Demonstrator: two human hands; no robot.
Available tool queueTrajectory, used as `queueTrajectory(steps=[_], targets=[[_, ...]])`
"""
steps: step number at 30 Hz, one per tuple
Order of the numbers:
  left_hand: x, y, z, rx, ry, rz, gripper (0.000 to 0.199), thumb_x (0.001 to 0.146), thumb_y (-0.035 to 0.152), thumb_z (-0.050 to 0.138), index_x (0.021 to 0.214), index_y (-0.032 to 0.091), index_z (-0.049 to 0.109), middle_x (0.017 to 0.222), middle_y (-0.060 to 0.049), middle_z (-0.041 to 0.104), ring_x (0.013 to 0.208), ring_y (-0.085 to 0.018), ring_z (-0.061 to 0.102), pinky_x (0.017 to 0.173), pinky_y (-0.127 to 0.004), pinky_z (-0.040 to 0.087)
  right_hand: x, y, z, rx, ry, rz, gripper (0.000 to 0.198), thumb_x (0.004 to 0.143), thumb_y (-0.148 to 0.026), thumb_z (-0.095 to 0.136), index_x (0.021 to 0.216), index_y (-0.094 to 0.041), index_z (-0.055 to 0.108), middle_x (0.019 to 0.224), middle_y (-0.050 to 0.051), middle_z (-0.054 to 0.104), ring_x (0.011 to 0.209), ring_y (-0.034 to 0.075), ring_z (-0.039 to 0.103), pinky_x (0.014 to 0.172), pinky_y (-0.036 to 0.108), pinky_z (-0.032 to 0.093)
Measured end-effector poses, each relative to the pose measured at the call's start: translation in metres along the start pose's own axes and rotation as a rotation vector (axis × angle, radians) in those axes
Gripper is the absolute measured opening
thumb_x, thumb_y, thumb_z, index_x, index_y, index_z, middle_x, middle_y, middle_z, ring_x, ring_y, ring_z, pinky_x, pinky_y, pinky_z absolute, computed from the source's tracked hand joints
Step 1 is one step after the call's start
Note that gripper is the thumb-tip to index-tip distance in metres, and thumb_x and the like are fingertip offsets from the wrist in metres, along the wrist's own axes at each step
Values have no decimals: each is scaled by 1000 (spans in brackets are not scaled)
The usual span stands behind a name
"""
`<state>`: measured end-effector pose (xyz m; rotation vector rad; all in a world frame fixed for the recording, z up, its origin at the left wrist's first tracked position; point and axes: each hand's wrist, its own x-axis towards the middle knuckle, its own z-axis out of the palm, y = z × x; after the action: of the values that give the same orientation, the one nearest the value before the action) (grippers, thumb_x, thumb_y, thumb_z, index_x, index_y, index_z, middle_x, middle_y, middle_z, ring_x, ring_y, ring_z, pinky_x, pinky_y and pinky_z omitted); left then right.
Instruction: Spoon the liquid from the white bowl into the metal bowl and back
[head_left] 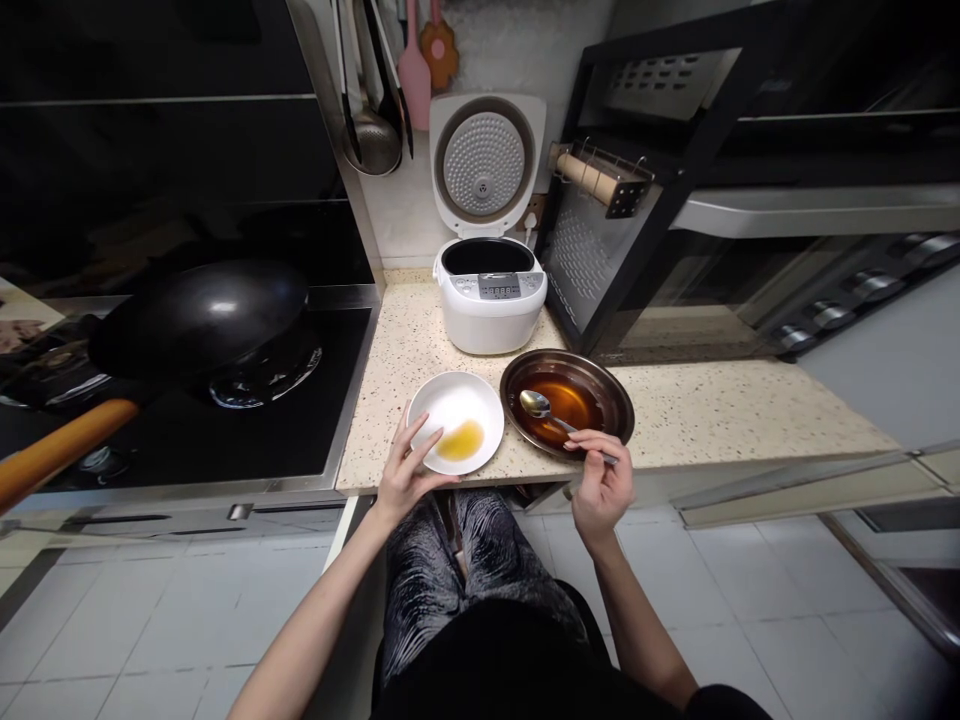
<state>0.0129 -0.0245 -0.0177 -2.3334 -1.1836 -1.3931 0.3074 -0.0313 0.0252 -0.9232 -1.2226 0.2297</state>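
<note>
My left hand [406, 468] grips the white bowl [489, 392] by its left and near rim, fingertips reaching over the edge. A small pool of yellow oily liquid [461, 440] lies at the bottom of that bowl, toward me. My right hand [603, 480] is closed round the handle of a metal spoon [535, 404]. The spoon's head is over the dark metal basin [624, 412], which holds reddish-brown liquid [576, 396]; whether it touches the liquid I cannot tell. Both vessels are side by side at the counter's front edge.
Behind them stands a white rice cooker [491, 315] with its lid up. To the left, a black wok [217, 310] sits on the stove, its wooden handle [71, 450] jutting toward me. A black rack [592, 270] and an oven [817, 270] are at the right. Utensils [375, 140] hang above.
</note>
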Motion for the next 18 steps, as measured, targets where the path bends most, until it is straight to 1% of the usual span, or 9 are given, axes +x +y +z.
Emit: queueTrajectory(steps=[3, 7, 11, 14, 18], targets=[[1, 0, 0, -9, 11, 7, 79, 84, 53, 79, 153, 27, 51, 151, -19, 57, 145, -40, 54, 119, -64, 47, -2, 5, -2, -46, -73, -89, 15, 104, -22, 51, 98, -23, 65, 94, 6, 72, 89, 21, 71, 80, 41, 60], [1, 0, 1, -29, 20, 14, 81, 84, 52, 79, 155, 27, 50, 153, -19, 56, 144, -39, 56, 119, -66, 46, -2, 7, -4, -104, -166, -268, 18, 101, -15, 51, 104, -23, 67, 94, 7, 74, 90, 22, 72, 77, 41, 61], [-1, -1, 2, -17, 16, 6, 81, 84, 54, 79, 154, 27, 50, 152, -18, 57, 142, -39, 57, 119, -66, 46, -2, 11, -8, -162, -310, -425, 22, 99, -13, 52, 107, -24, 69, 96, 9, 78, 89, 24, 75, 74, 43, 63], [-1, -2, 2, -5, 2, 0, 80, 84, 55, 79, 153, 27, 51, 152, -18, 57, 142, -39, 57, 119, -66, 46, -5, 14, -11, -200, -392, -462, 23, 98, -13, 53, 106, -25, 71, 99, 10, 79, 91, 24, 76, 76, 43, 65], [0, -1, 0, -14, 2, 6, 81, 83, 53, 80, 154, 26, 51, 152, -19, 57, 145, -40, 54, 119, -65, 47, -6, 14, -11, -211, -414, -433, 23, 98, -13, 53, 104, -25, 73, 99, 9, 80, 92, 23, 76, 78, 43, 66]])
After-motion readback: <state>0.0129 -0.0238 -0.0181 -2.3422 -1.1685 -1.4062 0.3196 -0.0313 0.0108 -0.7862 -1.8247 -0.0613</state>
